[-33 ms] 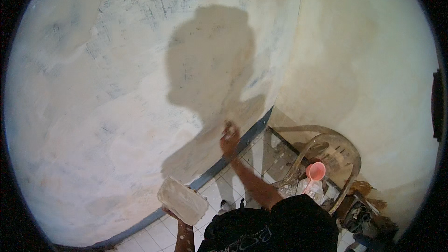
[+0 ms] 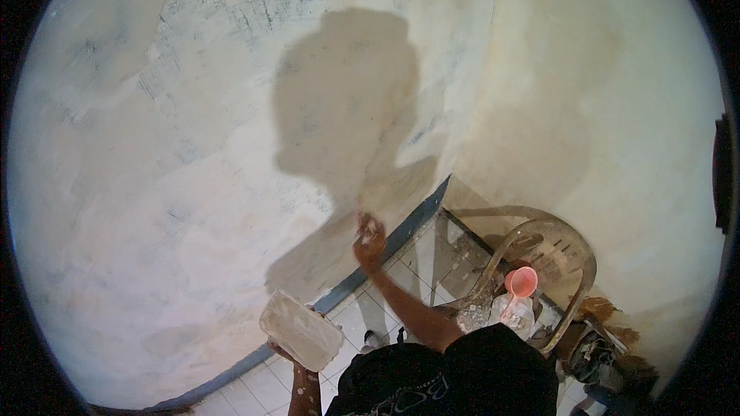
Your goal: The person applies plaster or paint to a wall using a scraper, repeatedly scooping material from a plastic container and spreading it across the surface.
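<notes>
My left hand (image 2: 282,352) grips the lower left side of a pale rectangular plastic tub (image 2: 302,331), which is tilted, with whitish smears on it. Most of those fingers are hidden behind the tub. My right hand (image 2: 370,238) is closed, fingers curled, in front of the lower part of the patchy white wall (image 2: 216,131). White residue marks its fingers. Whatever it may hold is too small or hidden to name. I cannot tell whether it touches the wall.
A dirty plastic armchair (image 2: 580,250) stands at the right near the corner. On it are a pink dipper (image 2: 523,283) and a whitish bag or container (image 2: 518,320). A dark baseboard (image 2: 412,229) edges the white tiled floor (image 2: 266,389). Dark cluttered items (image 2: 597,358) lie lower right.
My right hand has moved a little left and down along the wall. My left hand and the tub have stayed almost still.
</notes>
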